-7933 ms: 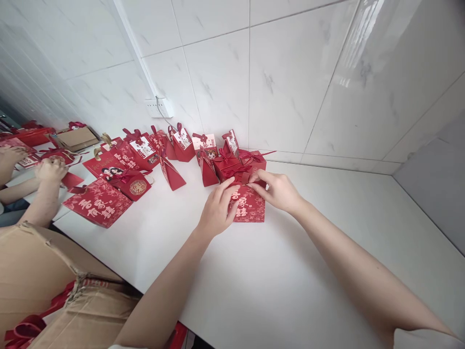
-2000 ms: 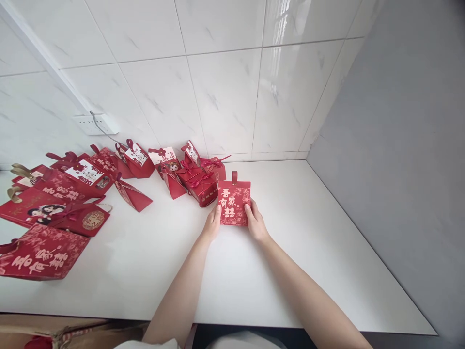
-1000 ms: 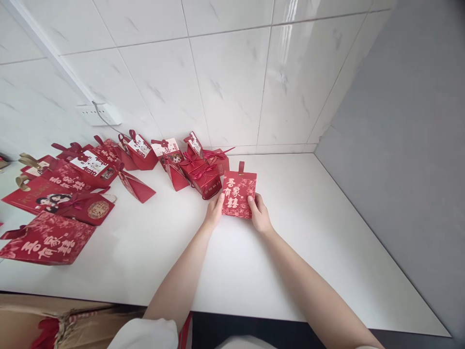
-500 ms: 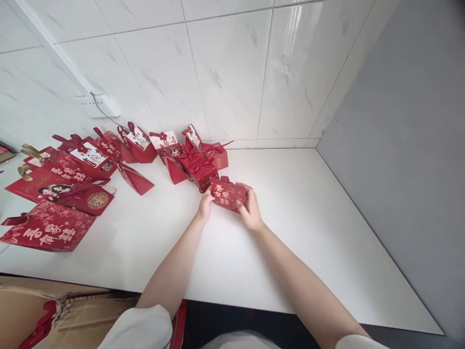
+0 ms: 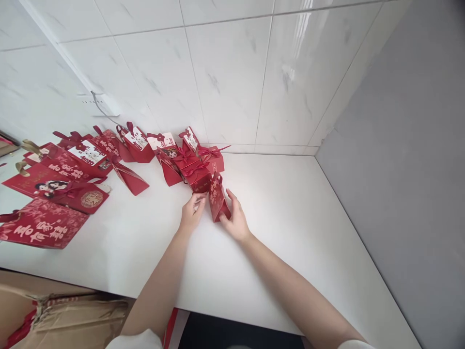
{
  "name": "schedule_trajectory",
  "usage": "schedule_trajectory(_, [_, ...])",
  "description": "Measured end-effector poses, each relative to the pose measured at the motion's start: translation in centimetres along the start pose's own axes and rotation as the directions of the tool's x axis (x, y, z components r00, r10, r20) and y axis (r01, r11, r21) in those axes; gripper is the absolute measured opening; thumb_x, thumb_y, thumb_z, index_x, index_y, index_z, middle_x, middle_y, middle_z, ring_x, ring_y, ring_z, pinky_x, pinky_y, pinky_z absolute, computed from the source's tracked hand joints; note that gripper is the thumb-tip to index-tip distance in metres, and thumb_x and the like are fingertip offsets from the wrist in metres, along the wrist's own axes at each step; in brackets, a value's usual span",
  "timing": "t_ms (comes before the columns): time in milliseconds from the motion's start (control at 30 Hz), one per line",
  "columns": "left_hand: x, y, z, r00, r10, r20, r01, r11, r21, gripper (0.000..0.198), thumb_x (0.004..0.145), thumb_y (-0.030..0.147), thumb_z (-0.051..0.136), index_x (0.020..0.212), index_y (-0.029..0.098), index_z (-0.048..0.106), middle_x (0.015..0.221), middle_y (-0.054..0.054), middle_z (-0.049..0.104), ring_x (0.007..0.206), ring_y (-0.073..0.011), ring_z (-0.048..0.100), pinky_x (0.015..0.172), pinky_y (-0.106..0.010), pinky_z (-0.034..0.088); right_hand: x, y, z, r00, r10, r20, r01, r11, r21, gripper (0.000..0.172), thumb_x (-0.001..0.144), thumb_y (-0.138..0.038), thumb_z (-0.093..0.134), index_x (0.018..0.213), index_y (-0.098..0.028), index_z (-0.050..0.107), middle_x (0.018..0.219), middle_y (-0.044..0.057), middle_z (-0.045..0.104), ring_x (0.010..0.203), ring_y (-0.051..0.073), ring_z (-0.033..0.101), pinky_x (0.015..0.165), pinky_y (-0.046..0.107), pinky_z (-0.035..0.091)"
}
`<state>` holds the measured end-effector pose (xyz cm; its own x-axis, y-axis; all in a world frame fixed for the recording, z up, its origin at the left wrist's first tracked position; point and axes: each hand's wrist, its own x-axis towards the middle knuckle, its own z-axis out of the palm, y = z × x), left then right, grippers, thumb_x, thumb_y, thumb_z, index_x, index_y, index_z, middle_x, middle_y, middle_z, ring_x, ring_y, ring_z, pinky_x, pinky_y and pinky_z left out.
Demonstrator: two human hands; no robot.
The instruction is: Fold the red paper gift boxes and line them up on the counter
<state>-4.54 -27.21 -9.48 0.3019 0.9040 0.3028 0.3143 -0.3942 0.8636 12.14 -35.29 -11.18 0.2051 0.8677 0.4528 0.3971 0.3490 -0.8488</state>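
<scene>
A small red gift box (image 5: 217, 198) with pale lettering and a dark red ribbon loop on top stands turned edge-on on the white table. My right hand (image 5: 235, 220) grips it from the right, thumb at the near lower corner and fingers behind. To its left is my left hand (image 5: 192, 212), thumb and fingers parted, fingertips close to the box; whether they touch it I cannot tell. Just beyond that hand sits a red box with a ribbon bow (image 5: 196, 177), in a cluster with a white-labelled box (image 5: 191, 139) and another bowed box (image 5: 217, 162).
Several red gift boxes and bags, such as a large lettered one (image 5: 45, 225), crowd the left of the white table (image 5: 290, 232). A tiled wall (image 5: 225, 82) with a socket (image 5: 98, 105) runs behind, a grey panel (image 5: 399, 145) at right. An opened cardboard box (image 5: 80, 317) is below left.
The small gift box has turned from facing me to edge-on and shifted slightly left and nearer. My left hand has come off its left side; my right hand keeps hold.
</scene>
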Motion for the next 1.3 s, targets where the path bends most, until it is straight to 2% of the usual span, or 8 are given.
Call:
schedule_trajectory(200, [-1.2, 1.4, -0.7, 0.941, 0.044, 0.336, -0.068, 0.996, 0.06, 0.079, 0.076, 0.05, 0.066, 0.143, 0.021, 0.035, 0.145, -0.011, 0.045, 0.131, -0.0286, 0.046, 0.109, -0.04, 0.038, 0.5, 0.9, 0.6, 0.998, 0.033, 0.056, -0.035, 0.998, 0.043, 0.084, 0.08, -0.027, 0.06, 0.151, -0.021, 0.016, 0.154, 0.009, 0.03, 0.141, 0.027, 0.029, 0.114, 0.047, 0.031])
schedule_trajectory(300, [-1.2, 1.2, -0.1, 0.954, -0.07, 0.291, 0.025, 0.988, 0.155, 0.07, 0.081, 0.049, 0.06, 0.142, 0.022, 0.04, 0.141, -0.008, 0.05, 0.125, -0.0288, 0.052, 0.103, -0.039, 0.044, 0.5, 1.0, 0.8, 0.996, -0.015, 0.086, 0.014, 1.0, 0.021, 0.082, 0.079, -0.028, 0.062, 0.15, -0.019, 0.022, 0.152, 0.011, 0.032, 0.142, 0.027, 0.027, 0.114, 0.046, 0.03])
schedule_trajectory(433, [-1.0, -0.3, 0.3, 0.98, -0.126, 0.155, 0.121, 0.992, 0.046, 0.051, 0.087, 0.05, 0.051, 0.125, 0.018, 0.06, 0.124, -0.007, 0.065, 0.114, -0.0279, 0.059, 0.1, -0.04, 0.045, 0.3, 0.5, 0.5, 0.998, -0.013, 0.069, 0.012, 1.0, 0.021, 0.067, 0.086, -0.036, 0.059, 0.146, -0.022, 0.032, 0.153, 0.01, 0.031, 0.143, 0.026, 0.025, 0.115, 0.047, 0.025])
schedule_trajectory(567, [-0.5, -1.9, 0.7, 0.987, -0.136, 0.081, 0.148, 0.974, -0.173, 0.046, 0.081, 0.047, 0.061, 0.114, 0.016, 0.064, 0.118, -0.009, 0.067, 0.115, -0.028, 0.059, 0.103, -0.041, 0.043, 0.6, 0.6, -0.4, 0.96, 0.238, -0.149, -0.212, 0.962, 0.17, 0.053, 0.094, -0.044, 0.043, 0.14, -0.019, 0.036, 0.149, 0.013, 0.037, 0.137, 0.023, 0.036, 0.113, 0.046, 0.028])
schedule_trajectory(700, [-0.1, -2.3, 1.9, 0.987, -0.163, 0.019, 0.162, 0.954, -0.251, 0.04, 0.077, 0.04, 0.065, 0.11, 0.018, 0.06, 0.114, -0.009, 0.068, 0.108, -0.0249, 0.063, 0.097, -0.04, 0.046, 1.0, 1.4, -1.8, 0.929, 0.363, -0.075, -0.329, 0.9, 0.287, 0.036, 0.09, -0.049, 0.045, 0.107, -0.019, 0.054, 0.123, 0.013, 0.06, 0.11, 0.023, 0.059, 0.097, 0.044, 0.045])
schedule_trajectory(900, [-2.1, 0.2, 3.9, 0.977, -0.186, -0.105, 0.156, 0.957, -0.244, 0.032, 0.084, 0.046, 0.058, 0.104, 0.022, 0.05, 0.092, -0.005, 0.069, 0.083, -0.0195, 0.066, 0.08, -0.034, 0.051, -0.4, 0.9, -6.2, 0.944, 0.325, -0.056, -0.299, 0.915, 0.272, 0.035, 0.079, -0.054, 0.06, 0.074, -0.02, 0.054, 0.132, 0.013, 0.054, 0.13, 0.028, 0.043, 0.105, 0.048, 0.033])
schedule_trajectory(1100, [-4.7, 3.0, 5.2, 0.989, -0.052, 0.142, 0.082, 0.973, -0.215, 0.039, 0.079, 0.05, 0.063, 0.102, 0.019, 0.059, 0.105, -0.007, 0.068, 0.098, -0.0236, 0.064, 0.086, -0.034, 0.049, -4.2, 0.2, -9.7, 0.958, 0.284, 0.034, -0.283, 0.919, 0.276, 0.038, 0.082, -0.057, 0.055, 0.074, -0.02, 0.051, 0.115, 0.011, 0.066, 0.105, 0.024, 0.061, 0.09, 0.042, 0.046])
schedule_trajectory(1300, [-4.5, 3.4, 5.9, 0.981, -0.01, 0.194, 0.019, 0.999, -0.048, 0.043, 0.072, 0.043, 0.072, 0.107, 0.018, 0.064, 0.105, -0.009, 0.069, 0.099, -0.027, 0.063, 0.091, -0.042, 0.048, -8.5, -5.7, -10.3, 0.96, 0.196, -0.2, -0.186, 0.98, 0.069, 0.026, 0.085, -0.045, 0.056, 0.097, -0.022, 0.057, 0.133, 0.014, 0.052, 0.128, 0.03, 0.044, 0.104, 0.053, 0.034])
